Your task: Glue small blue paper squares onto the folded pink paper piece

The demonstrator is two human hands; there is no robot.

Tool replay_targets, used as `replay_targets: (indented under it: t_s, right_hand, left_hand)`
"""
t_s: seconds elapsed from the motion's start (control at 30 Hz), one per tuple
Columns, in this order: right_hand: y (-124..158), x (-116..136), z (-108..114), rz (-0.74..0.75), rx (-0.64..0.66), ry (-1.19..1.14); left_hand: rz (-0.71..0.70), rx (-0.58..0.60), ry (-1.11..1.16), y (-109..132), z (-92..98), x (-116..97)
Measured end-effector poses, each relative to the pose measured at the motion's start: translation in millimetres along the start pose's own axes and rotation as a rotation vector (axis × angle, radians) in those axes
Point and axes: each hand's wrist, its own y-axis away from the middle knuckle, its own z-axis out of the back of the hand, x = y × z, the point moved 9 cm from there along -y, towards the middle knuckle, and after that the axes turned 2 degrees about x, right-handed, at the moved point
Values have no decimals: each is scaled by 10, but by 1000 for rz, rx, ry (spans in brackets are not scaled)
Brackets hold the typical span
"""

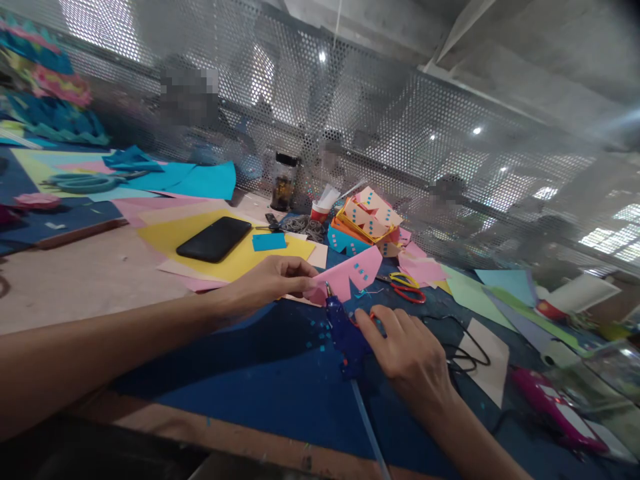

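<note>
My left hand (287,277) pinches the left end of a pink paper cutout (345,275), which has a notched lower edge and small blue squares on its right part. My right hand (407,343) is wrapped round the handle of a blue hot glue gun (343,333). The gun's nozzle is at the face of the pink cutout, near my left fingertips; whether it touches cannot be made out. A long clear glue stick (367,427) sticks out of the gun's back toward me. Tiny blue paper squares (316,337) lie scattered on the blue table cover, left of the gun.
Beyond the cutout stand stacked paper shapes with blue squares (370,217). Red and yellow scissors (407,288) lie to their right. A black phone (215,239) rests on yellow paper (165,237). A black cord (467,363) coils right of my hand. Behind runs a perforated metal screen (380,127).
</note>
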Motion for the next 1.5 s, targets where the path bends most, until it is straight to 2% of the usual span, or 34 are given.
replay_targets:
  t_s: [0.83, 1.0, 1.23, 1.4, 1.5]
  right_hand:
    - [-48, 77, 80, 26, -28, 12]
    - [-40, 85, 69, 24, -14, 6]
    - [-54, 81, 79, 27, -21, 0]
    - [-52, 75, 67, 26, -13, -4]
    - [-47, 77, 50, 22, -12, -11]
  left_hand:
    - [-14, -120, -121, 38, 21, -72]
    - [-14, -92, -50, 27, -4, -39]
    - [13, -116, -80, 34, 10, -33]
    - [-7, -77, -58, 27, -27, -38]
    - [-16, -90, -83, -1, 12, 8]
